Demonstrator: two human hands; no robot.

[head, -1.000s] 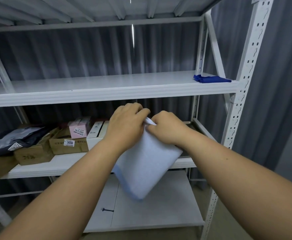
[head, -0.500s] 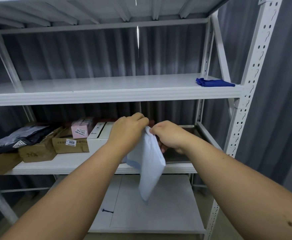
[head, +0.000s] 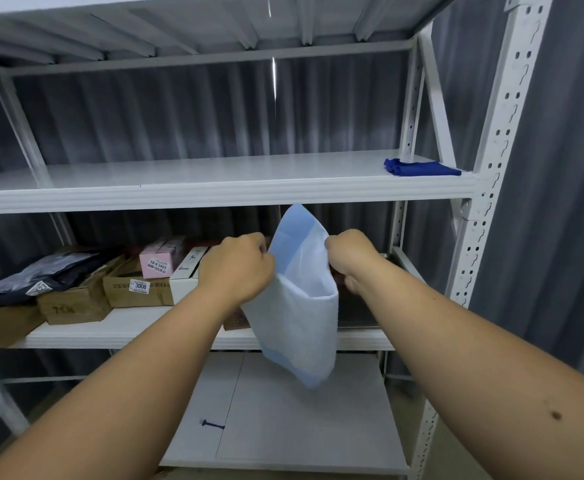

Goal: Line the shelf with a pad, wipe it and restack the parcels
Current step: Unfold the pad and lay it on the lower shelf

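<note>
Both forearms bare to frame edge, no sleeves visible. Left hand [head: 237, 268] and right hand [head: 351, 258] ungloved, no rings or watch. Small dark mark on right forearm.

- A grey corrugated wall [head: 186, 112] runs behind the rack, ribbed with upright folds.
- A thin bright vertical streak [head: 274, 81] shows on that wall, high up and near the middle.
- A grey curtain-like panel [head: 557, 202] hangs to the right of the rack, well clear of its front post.
- A small dark blue mark [head: 212, 425] lies on the lowest board, near its front left corner.
- A strip of brownish floor [head: 432, 459] shows below the rack's right corner.
</note>
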